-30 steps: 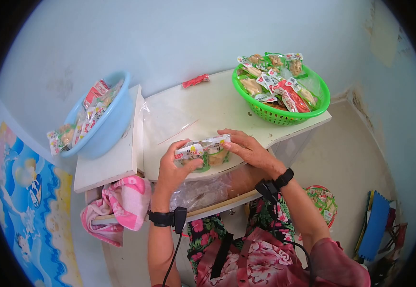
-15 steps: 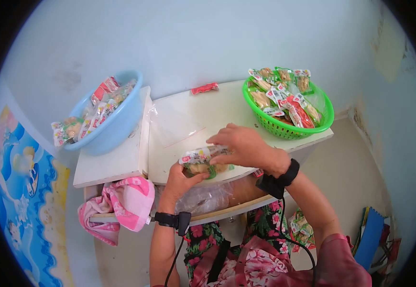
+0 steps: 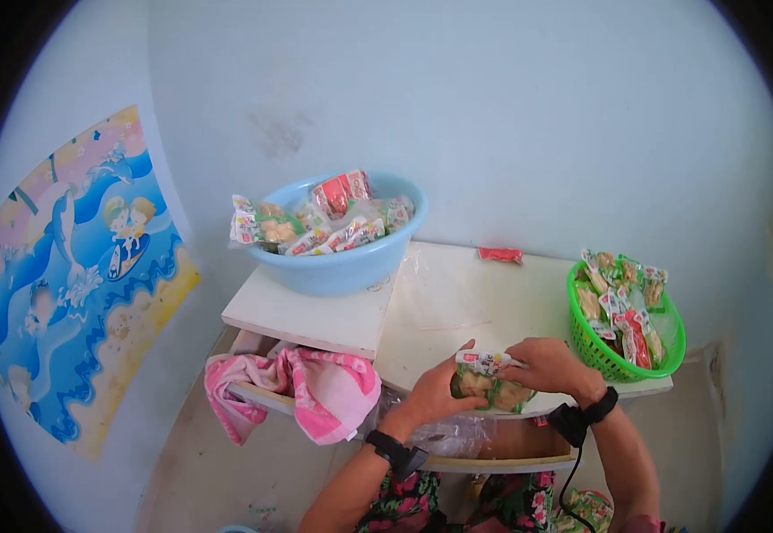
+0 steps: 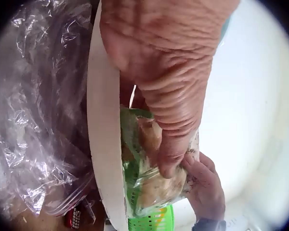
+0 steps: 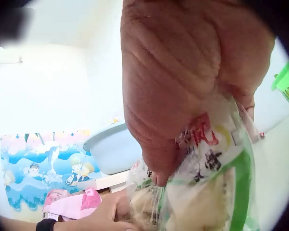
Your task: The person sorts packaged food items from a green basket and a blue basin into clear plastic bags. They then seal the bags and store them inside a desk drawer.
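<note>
Two green-and-white snack packets [image 3: 475, 384] are held over the front edge of the white tabletop [image 3: 529, 306]. The left hand [image 3: 437, 391] grips the left packet, its thumb across the front, as the left wrist view also shows. At the packets' upper right, the right hand [image 3: 553, 366] pinches the printed top of a packet [image 5: 207, 144], thumb on its face in the right wrist view. How far the two packets overlap is hard to tell.
A light blue basin [image 3: 333, 271] of packets stands on the raised left section; a green basket [image 3: 617, 360] of packets, at right. A red packet [image 3: 500, 255] lies at the back. Below, an open drawer holds clear plastic [image 3: 453, 437]; a pink towel [image 3: 338, 395] hangs at left.
The head view has swung left and up. The right hand moved over the packets' tops, where it now pinches one; the left hand has kept its grip.
</note>
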`<control>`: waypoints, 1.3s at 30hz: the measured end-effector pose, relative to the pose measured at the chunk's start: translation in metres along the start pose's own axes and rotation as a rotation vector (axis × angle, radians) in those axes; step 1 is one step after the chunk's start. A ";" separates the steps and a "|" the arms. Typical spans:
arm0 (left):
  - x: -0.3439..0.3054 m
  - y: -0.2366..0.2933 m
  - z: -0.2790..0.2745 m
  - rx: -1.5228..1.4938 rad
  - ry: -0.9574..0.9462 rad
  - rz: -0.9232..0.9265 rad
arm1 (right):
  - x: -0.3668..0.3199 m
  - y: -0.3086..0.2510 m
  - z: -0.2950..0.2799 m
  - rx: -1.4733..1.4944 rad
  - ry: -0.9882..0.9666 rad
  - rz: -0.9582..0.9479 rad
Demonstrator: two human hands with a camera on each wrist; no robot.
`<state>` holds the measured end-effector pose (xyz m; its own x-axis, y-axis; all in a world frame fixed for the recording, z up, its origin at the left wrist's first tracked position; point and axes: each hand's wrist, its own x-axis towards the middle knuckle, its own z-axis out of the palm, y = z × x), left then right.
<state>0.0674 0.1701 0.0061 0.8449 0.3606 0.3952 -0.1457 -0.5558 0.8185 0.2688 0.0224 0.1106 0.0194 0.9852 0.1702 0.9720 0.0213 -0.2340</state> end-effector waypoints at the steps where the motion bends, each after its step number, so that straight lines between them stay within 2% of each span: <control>1: -0.001 0.003 -0.001 -0.022 0.017 -0.024 | -0.001 0.005 -0.001 0.052 -0.013 0.045; 3: -0.005 0.012 0.000 -0.069 0.046 -0.078 | -0.002 0.008 -0.006 0.159 -0.043 0.140; 6: -0.001 -0.011 0.002 -0.272 0.123 0.079 | -0.008 -0.002 -0.031 0.635 0.034 0.328; 9: -0.001 -0.019 -0.001 -0.553 0.148 0.019 | -0.005 0.001 -0.067 0.648 0.102 0.445; 10: 0.000 -0.019 -0.002 -0.547 0.139 0.018 | 0.002 0.002 -0.080 0.623 0.163 0.485; 12: 0.000 -0.019 0.000 -0.541 0.127 0.012 | 0.021 -0.022 -0.101 0.766 0.374 0.444; 14: -0.001 -0.018 0.000 -0.419 0.057 -0.027 | 0.048 -0.032 -0.116 0.900 0.493 0.372; 16: -0.003 -0.005 0.000 -0.233 0.043 -0.024 | 0.089 -0.021 -0.122 1.021 0.525 0.267; 19: -0.002 0.003 -0.004 -0.057 -0.044 -0.032 | 0.157 -0.018 -0.130 1.049 0.547 0.171; 21: -0.002 0.000 -0.002 -0.035 -0.048 0.010 | 0.201 -0.028 -0.131 1.110 0.513 0.121; 27: -0.003 0.004 -0.005 0.101 -0.122 0.067 | 0.324 -0.040 -0.102 0.968 0.423 0.179; 32: -0.004 -0.002 -0.004 0.050 -0.094 0.102 | 0.386 -0.057 -0.076 0.898 0.360 0.263; 35: -0.006 -0.002 -0.006 0.053 -0.053 0.152 | 0.399 -0.067 -0.063 0.805 0.249 0.316; 39: -0.005 -0.006 -0.005 0.026 -0.055 0.169 | 0.416 -0.064 -0.063 0.445 -0.001 0.349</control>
<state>0.0618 0.1759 0.0013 0.8364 0.2191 0.5025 -0.2753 -0.6248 0.7307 0.2289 0.4200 0.2563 0.3217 0.9468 0.0099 0.7158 -0.2363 -0.6571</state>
